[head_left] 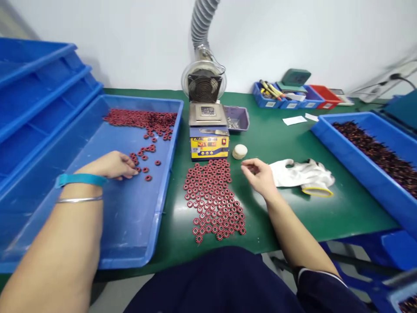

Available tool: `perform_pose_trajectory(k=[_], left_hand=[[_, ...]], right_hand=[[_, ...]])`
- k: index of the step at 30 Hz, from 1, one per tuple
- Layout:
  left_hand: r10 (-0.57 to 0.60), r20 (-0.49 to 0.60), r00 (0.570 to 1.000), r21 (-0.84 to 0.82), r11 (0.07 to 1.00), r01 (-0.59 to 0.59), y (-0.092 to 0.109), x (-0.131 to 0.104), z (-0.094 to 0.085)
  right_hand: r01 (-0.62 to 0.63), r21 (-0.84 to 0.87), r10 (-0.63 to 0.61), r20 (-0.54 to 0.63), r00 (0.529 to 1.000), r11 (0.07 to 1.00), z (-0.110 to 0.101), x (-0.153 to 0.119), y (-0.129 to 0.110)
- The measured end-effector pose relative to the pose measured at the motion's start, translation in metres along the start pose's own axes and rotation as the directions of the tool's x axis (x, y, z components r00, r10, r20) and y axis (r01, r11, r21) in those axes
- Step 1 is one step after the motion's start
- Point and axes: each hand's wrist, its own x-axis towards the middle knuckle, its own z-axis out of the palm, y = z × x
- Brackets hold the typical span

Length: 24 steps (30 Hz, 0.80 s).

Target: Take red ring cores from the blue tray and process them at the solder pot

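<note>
My left hand [121, 166] reaches into the blue tray [130, 234] with its fingers closed together at a small red toothed ring [138, 169]. Several loose red rings lie beside those fingertips, and a dense heap of rings [140, 118] fills the tray's far end. Over the green table, my right hand [259, 177] hovers with fingers loosely bent and apart, and nothing shows in it. To its left, many red rings [213, 200] are spread flat in one layer. A round whitish block [239, 151] sits just beyond the right fingertips.
A heated pot unit with a digital display [209, 143] stands at the back under a fan and grey hose [202, 21]. White gloves [299, 174] lie right of my right hand. A blue tray of dark parts [361, 174] stands farther right. Stacked blue bins [39, 82] rise at left.
</note>
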Motion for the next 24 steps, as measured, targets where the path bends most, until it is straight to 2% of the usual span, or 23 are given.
perform_pose_trajectory(k=[2,4,6,8,12,14,16,18,20,22,24], left_hand=[[-0.017,-0.047,0.999,0.014,1.000,0.018,0.005,-0.004,-0.005],[0.011,-0.166,0.986,0.052,0.999,-0.002,0.014,-0.009,-0.008],[0.082,-0.300,0.951,0.030,0.997,-0.077,0.028,-0.015,-0.004],[0.187,-0.377,0.907,-0.038,0.975,-0.217,0.043,-0.022,0.007],[0.454,-0.402,0.795,-0.022,0.863,-0.504,0.067,-0.033,0.036],[0.542,-0.400,0.739,0.015,0.810,-0.586,0.073,-0.037,0.049],[0.590,-0.394,0.705,0.012,0.770,-0.638,0.078,-0.040,0.060],[0.606,-0.385,0.696,-0.039,0.742,-0.669,0.084,-0.045,0.071],[0.606,-0.356,0.711,-0.155,0.712,-0.685,0.092,-0.053,0.083],[0.610,-0.299,0.734,-0.291,0.674,-0.679,0.100,-0.061,0.094],[0.628,-0.223,0.745,-0.398,0.639,-0.658,0.107,-0.069,0.104]], right_hand=[[-0.010,-0.081,0.019,0.119,0.993,0.997,0.005,0.004,0.012],[-0.001,-0.124,0.021,0.158,0.987,0.992,0.012,0.009,0.020],[0.008,-0.144,0.015,0.161,0.987,0.990,0.019,0.015,0.025],[0.019,-0.158,0.010,0.180,0.984,0.987,0.024,0.023,0.025],[0.042,-0.162,-0.004,0.230,0.973,0.986,0.029,0.033,0.022],[0.045,-0.159,-0.007,0.235,0.972,0.986,0.030,0.034,0.021],[0.038,-0.151,-0.003,0.223,0.975,0.988,0.031,0.033,0.020],[0.019,-0.136,0.008,0.194,0.981,0.991,0.030,0.030,0.018],[-0.007,-0.113,0.025,0.158,0.987,0.994,0.028,0.027,0.013],[-0.059,-0.002,0.059,0.152,0.987,0.998,0.025,0.021,-0.001],[-0.118,0.172,0.082,0.203,0.976,0.978,0.023,0.013,-0.022]])
